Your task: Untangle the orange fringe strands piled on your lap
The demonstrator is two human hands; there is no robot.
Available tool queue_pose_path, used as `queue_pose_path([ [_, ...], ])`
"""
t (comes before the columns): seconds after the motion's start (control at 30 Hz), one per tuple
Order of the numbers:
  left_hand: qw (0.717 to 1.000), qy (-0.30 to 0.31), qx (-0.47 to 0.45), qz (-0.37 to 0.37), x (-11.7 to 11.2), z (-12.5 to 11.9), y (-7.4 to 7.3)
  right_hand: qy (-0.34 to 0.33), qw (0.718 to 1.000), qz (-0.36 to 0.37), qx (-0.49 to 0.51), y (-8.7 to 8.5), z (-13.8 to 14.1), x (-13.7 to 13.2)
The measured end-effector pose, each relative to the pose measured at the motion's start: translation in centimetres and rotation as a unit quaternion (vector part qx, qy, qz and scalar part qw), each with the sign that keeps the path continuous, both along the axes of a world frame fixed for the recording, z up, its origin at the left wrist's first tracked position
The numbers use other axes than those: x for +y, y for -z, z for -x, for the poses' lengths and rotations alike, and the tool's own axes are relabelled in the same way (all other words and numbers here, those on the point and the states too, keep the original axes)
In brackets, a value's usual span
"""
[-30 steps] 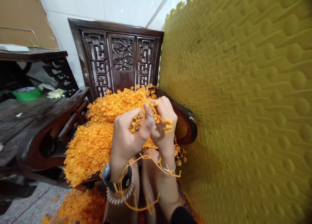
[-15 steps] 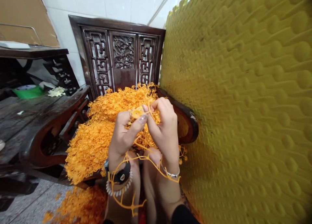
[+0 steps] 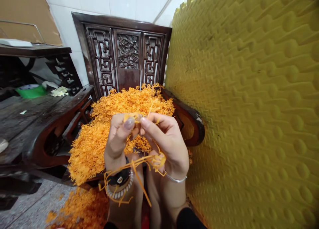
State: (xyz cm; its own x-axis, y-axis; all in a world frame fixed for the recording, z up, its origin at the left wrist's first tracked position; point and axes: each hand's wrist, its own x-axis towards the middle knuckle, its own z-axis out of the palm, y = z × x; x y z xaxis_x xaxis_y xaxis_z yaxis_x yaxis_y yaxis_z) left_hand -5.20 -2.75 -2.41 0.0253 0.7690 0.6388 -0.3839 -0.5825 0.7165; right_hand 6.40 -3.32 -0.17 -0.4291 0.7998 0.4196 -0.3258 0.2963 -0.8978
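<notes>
My left hand [image 3: 117,139] and my right hand [image 3: 168,144] meet in front of me, fingertips pinched together on a small orange plastic piece [image 3: 132,117]. A thin orange plastic frame strip [image 3: 136,166] hangs from my hands across both wrists. Behind them a big pile of orange plastic pieces [image 3: 112,122] covers the seat of a dark carved wooden chair [image 3: 127,53]. My left wrist wears a black watch and a bead bracelet; my right wrist has a thin silver bangle.
A tall yellow embossed foam mat [image 3: 249,106] stands close on the right. More orange pieces lie on the floor [image 3: 82,209] at lower left. A dark wooden table [image 3: 30,112] on the left carries a green tape roll [image 3: 31,91].
Both hands have dropped slightly and turned, fingertips now pinching together higher on the piece. The dangling orange strip has swung and bunched near my right wrist.
</notes>
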Motion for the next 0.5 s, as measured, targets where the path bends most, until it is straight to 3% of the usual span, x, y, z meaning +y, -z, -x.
queue_pose_path([
  [0.2,0.998,-0.060,0.016,-0.021,0.34,-0.18,0.01,0.022,1.000,0.000,0.008,-0.22,0.02,0.40],
  [0.37,0.997,-0.046,0.054,-0.015,-0.10,-0.13,0.14,0.048,0.998,0.001,0.034,-0.29,-0.48,0.23],
  [0.5,0.996,0.005,0.091,-0.012,-0.36,0.11,0.02,0.065,0.997,-0.001,0.045,-0.41,-0.37,0.22],
])
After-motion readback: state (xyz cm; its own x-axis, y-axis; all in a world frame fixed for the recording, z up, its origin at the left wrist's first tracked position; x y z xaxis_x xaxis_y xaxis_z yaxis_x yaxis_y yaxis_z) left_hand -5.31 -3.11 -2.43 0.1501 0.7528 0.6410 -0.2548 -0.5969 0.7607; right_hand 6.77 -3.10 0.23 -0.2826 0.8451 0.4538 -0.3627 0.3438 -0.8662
